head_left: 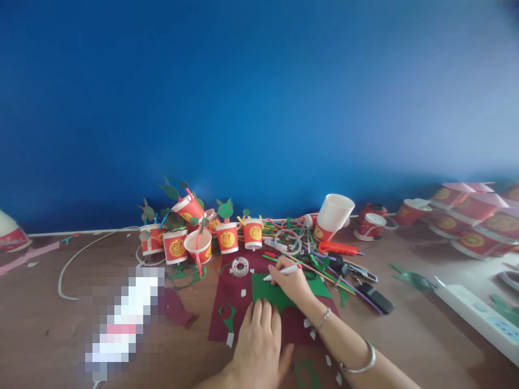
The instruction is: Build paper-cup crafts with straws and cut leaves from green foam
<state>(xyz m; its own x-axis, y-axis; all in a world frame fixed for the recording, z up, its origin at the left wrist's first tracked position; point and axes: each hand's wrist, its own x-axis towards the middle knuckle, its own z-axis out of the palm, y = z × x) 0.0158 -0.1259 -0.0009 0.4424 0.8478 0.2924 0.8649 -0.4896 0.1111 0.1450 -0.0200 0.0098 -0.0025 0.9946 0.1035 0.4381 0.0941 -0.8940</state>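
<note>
My right hand (292, 286) grips a white marker (286, 270) with a red end, its tip low over a green paper sheet (264, 285). Fingers stretched out, my left hand (260, 332) lies flat at the near left edge of that sheet. Under both is a maroon paper sheet (219, 310). On it, left of the green sheet, sit a roll of clear tape (240, 267) and a ring-shaped green paper scrap (227, 320). A red marker cap (270, 254) lies just beyond my right hand.
Red paper cups (227, 239) with green cutouts stand along the blue wall. A tall cup stack (333, 213), an orange cutter (338, 248), keys and a black fob (375, 298) are at right. A white power strip (478, 316) lies far right. A blurred bright object (125, 321) is left.
</note>
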